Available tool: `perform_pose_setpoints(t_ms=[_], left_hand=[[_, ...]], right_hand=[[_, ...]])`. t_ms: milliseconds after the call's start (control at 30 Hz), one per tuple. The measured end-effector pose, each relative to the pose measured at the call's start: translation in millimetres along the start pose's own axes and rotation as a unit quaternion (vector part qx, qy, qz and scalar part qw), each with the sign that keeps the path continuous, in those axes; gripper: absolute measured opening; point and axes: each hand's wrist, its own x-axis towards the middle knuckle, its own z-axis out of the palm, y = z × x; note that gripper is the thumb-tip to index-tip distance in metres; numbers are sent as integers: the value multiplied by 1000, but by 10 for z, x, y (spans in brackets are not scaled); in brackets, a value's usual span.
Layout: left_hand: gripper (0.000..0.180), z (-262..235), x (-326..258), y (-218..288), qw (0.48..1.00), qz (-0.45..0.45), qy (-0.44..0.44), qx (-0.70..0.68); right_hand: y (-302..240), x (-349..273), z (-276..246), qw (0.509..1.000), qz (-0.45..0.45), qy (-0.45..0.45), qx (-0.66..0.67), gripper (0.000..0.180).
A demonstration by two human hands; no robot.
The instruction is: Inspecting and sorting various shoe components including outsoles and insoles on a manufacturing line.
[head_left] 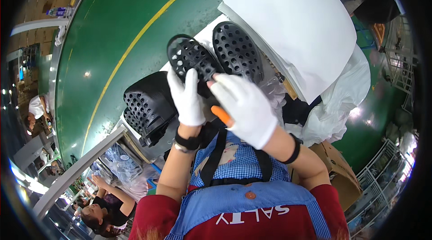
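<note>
A black clog with rows of round holes is held up in front of me, toe pointing away. My left hand, in a white glove, grips its near left side with thumb and fingers. My right hand, also gloved, has its fingertips on the near right edge of the same clog; an orange cover is on its thumb. Just right of the held clog, a second holed black clog lies on a white surface. More black clogs are piled to the left of my left hand.
A large stack of white sheets takes up the far right, with crumpled white plastic beside it. Low on the right stands an open cardboard box. A metal rail runs at left, near a seated person. Green floor lies beyond.
</note>
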Motion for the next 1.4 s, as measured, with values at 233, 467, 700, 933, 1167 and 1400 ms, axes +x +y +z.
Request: perform_pose_setpoints(t_ms=[233, 467, 700, 933, 1167, 1400], left_hand=[[56, -4, -114, -328, 970, 2, 65, 235], [49, 519, -487, 701, 884, 426, -42, 185], [42, 1574, -1265, -100, 706, 123, -660, 225], [64, 2594, -1646, -2090, 591, 193, -635, 458], [70, 2922, -1519, -2920, 547, 220, -607, 533], [64, 2896, -1859, -3179, 522, 306, -603, 520]], right_hand=[[39, -32, 590, 990, 87, -115, -7, 31], [128, -933, -478, 978, 52, 192, 62, 30], [1357, -2919, -187, 780, 599, 176, 28, 27], [2246, -4341, 995, 572, 775, 239, 120, 43], [2457, -4371, 1188, 565, 812, 149, -14, 62], [2820, -4376, 1212, 650, 741, 167, -23, 51]])
